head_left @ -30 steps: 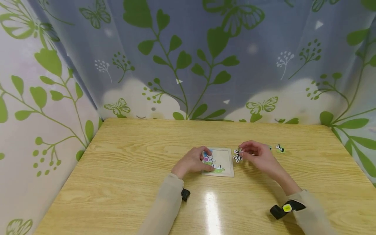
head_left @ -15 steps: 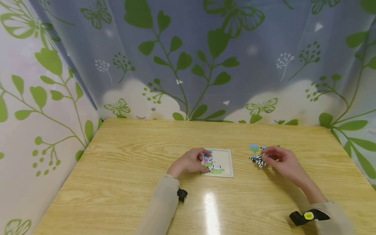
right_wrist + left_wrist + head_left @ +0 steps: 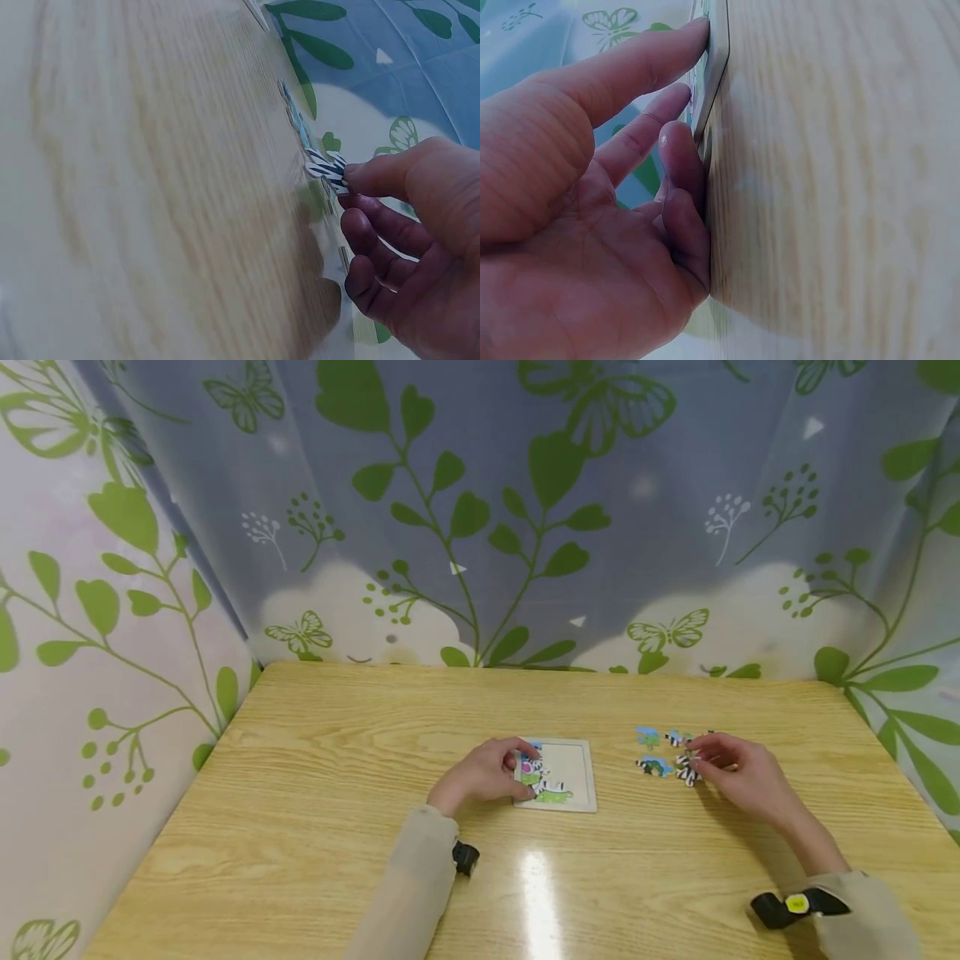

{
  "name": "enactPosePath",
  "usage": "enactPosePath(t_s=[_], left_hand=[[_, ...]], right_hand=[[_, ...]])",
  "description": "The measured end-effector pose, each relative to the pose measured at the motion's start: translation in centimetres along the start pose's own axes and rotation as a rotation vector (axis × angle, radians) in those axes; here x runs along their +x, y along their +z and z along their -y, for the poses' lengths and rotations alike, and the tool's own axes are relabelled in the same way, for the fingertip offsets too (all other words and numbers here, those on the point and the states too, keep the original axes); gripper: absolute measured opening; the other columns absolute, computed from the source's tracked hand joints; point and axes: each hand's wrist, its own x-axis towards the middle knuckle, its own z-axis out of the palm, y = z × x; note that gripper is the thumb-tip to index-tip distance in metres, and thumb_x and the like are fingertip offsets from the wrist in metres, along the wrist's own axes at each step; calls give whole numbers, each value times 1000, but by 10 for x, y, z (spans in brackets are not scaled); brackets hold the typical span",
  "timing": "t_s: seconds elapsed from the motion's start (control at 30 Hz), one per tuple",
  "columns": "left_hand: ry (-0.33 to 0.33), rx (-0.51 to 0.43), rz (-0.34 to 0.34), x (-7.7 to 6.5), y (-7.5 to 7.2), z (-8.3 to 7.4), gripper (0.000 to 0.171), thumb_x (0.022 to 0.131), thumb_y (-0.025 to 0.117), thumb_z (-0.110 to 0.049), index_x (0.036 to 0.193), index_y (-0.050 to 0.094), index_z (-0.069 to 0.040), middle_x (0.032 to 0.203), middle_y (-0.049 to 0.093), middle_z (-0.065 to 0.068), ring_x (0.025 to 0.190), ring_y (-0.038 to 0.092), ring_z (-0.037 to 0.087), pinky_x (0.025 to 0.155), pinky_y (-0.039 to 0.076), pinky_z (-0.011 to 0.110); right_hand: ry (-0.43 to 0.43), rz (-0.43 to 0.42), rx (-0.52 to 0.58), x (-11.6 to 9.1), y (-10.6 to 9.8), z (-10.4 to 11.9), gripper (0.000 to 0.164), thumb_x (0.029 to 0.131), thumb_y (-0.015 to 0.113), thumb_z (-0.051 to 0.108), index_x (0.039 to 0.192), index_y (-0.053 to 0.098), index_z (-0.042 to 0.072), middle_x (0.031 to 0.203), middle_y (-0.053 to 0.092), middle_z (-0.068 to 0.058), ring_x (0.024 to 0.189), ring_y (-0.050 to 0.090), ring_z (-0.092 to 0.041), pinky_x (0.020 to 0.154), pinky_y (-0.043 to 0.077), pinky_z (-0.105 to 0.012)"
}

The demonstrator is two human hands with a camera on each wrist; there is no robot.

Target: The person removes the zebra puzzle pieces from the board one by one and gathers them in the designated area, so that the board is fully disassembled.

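Note:
A square puzzle board [image 3: 573,768] lies on the table with several fitted pieces showing a cartoon zebra and green ground along its left and lower parts. My left hand [image 3: 487,770] rests at its left side. In the left wrist view, the thumb [image 3: 649,64] and a finger [image 3: 649,124] reach straight onto the board, while other fingers bend beside its edge. Between thumb and fingers, my right hand [image 3: 742,777] pinches a zebra-striped puzzle piece [image 3: 686,770], whose striped face also shows in the right wrist view. The fingers partly hide that piece.
Loose puzzle pieces lie around the right hand: a blue-green one [image 3: 648,737], a dark-and-blue one [image 3: 654,767] and a striped one [image 3: 672,738]. Others are partly hidden behind the hand. A patterned curtain [image 3: 495,527] rises behind the wooden table [image 3: 337,735].
My right hand has moved right with the striped puzzle piece, away from the board to the loose pieces. The left hand has shifted slightly left and stays on the board.

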Motion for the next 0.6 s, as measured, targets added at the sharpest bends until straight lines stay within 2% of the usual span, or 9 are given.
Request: enactPosePath(t_s=[0.23, 0.4, 0.6], left_hand=[[-1, -4, 3, 0, 0, 0, 45, 85, 83, -12, 127, 64, -14, 86, 40, 1, 72, 37, 15, 72, 35, 30], [-4, -6, 2, 0, 1, 0, 46, 85, 83, -12, 126, 64, -14, 87, 41, 1, 74, 38, 15, 73, 35, 30], [-16, -2, -6, 0, 1, 0, 44, 85, 83, -12, 125, 65, -15, 87, 41, 1, 78, 39, 16, 73, 34, 30]], right_hand=[[30, 15, -36, 2, -1, -3, 18, 95, 72, 11, 111, 71, 4, 97, 72, -13, 76, 57, 7, 61, 48, -22], [24, -2, -33, 2, -1, -3, 17, 96, 72, 13, 110, 72, 5, 99, 73, -15, 75, 55, 7, 58, 46, -23], [4, -4, -5, 0, 6, 7, 18, 96, 73, 18, 111, 73, 8, 100, 74, -12, 78, 58, 8, 62, 49, -23]])
